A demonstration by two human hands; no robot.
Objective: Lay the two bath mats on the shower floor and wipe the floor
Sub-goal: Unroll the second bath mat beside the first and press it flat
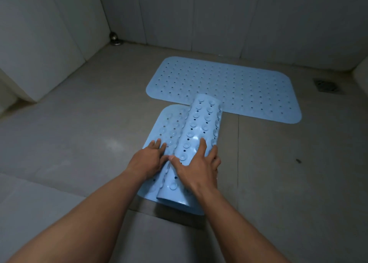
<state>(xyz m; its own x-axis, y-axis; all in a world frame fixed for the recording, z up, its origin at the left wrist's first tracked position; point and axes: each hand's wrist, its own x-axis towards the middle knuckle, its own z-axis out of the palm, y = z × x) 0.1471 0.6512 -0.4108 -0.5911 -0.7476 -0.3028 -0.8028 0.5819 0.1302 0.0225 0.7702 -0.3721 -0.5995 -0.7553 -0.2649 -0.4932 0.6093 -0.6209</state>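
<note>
One light-blue bath mat with holes lies flat on the shower floor near the back wall. A second blue mat lies in front of it, partly rolled, with its suction cups showing on the roll; its far end overlaps the first mat's near edge. My left hand presses flat on the unrolled left part of this mat. My right hand rests spread over the roll, fingers curving around its right side.
A floor drain sits at the right, past the flat mat. A metal fitting stands in the back left corner. Tiled walls close the back and left. A raised ledge runs along the near edge.
</note>
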